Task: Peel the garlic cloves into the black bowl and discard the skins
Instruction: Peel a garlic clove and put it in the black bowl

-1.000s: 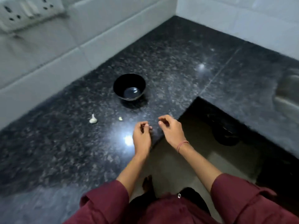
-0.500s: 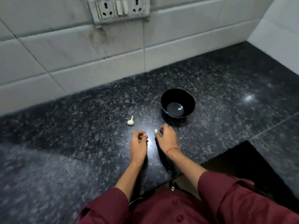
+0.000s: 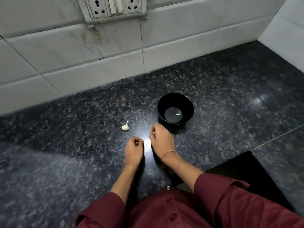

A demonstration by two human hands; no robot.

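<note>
The left hand [image 3: 134, 148] is curled, knuckles up; whether it holds anything is hidden. The right hand [image 3: 162, 139], just beside it, pinches a small pale garlic clove [image 3: 153, 132].

Domestic kitchen. Evidence: a polished, black speckled granite worktop [image 3: 65, 162] runs back to a wall of large white tiles [image 3: 49, 55] and meets a second tiled wall [image 3: 283, 30] at the far right corner. A double socket-and-switch plate [image 3: 113, 7] is fixed in the tiles above the worktop's back edge, with dark streaks [image 3: 93, 37] below it. Food items are on the worktop: a black bowl [image 3: 187, 102] holding one peeled clove [image 3: 178, 114], and a garlic clove [image 3: 125, 127] lying to its left.
</note>
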